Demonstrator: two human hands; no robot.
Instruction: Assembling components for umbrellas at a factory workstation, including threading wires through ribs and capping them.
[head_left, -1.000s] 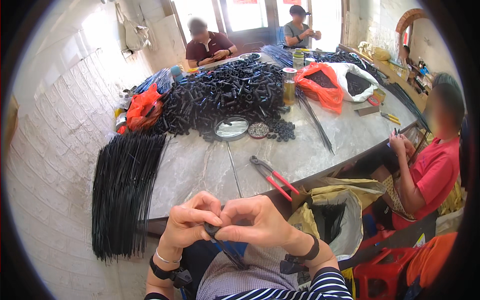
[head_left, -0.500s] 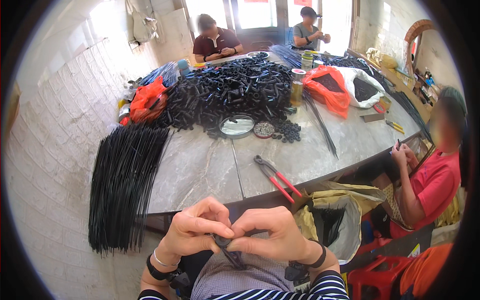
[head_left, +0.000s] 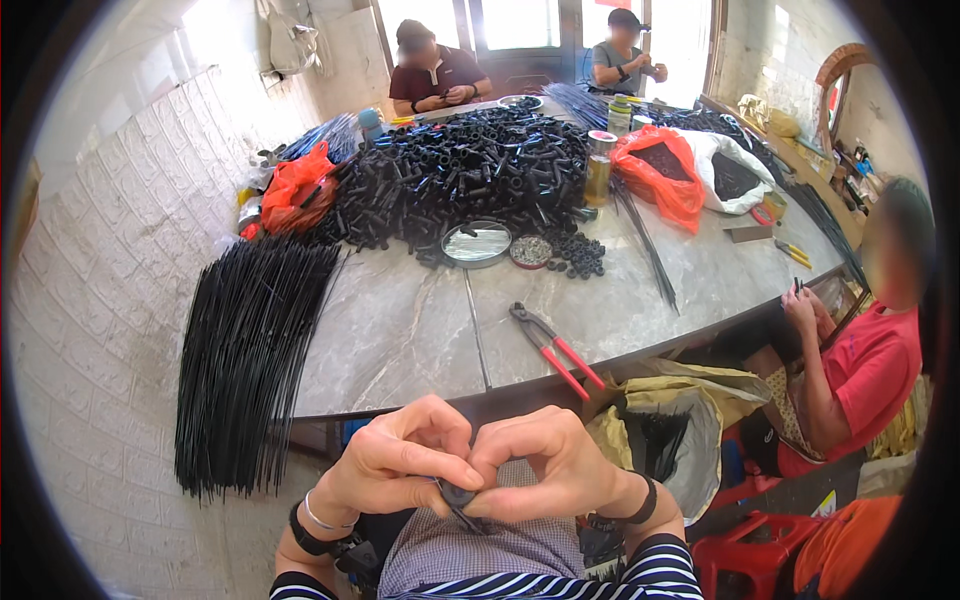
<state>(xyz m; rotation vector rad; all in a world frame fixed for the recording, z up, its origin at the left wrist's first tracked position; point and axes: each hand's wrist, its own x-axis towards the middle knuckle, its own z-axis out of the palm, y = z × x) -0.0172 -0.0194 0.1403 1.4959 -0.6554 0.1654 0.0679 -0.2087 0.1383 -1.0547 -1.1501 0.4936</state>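
Note:
Above my lap, my left hand [head_left: 405,465] and my right hand [head_left: 545,465] meet in a pinch on a small black part [head_left: 458,495]. It has a rounded end between the fingertips and a thin dark tail hanging below it. Fingers cover much of the part, so its exact kind is hidden. Pliers with red handles [head_left: 556,350] lie on the table beyond my right hand. A large pile of black tubular parts [head_left: 460,180] is heaped farther back.
Long black rods [head_left: 255,370] overhang the table [head_left: 390,330] at left. A dish of thin strips [head_left: 477,244], a small dish of metal bits [head_left: 530,252] and black rings [head_left: 578,256] sit mid-table. An open sack [head_left: 700,440] stands at right. Three other people sit around.
Both hands have shifted slightly to the right with the black part still between their fingertips. The part's tail shows less, and its rounded end faces up more.

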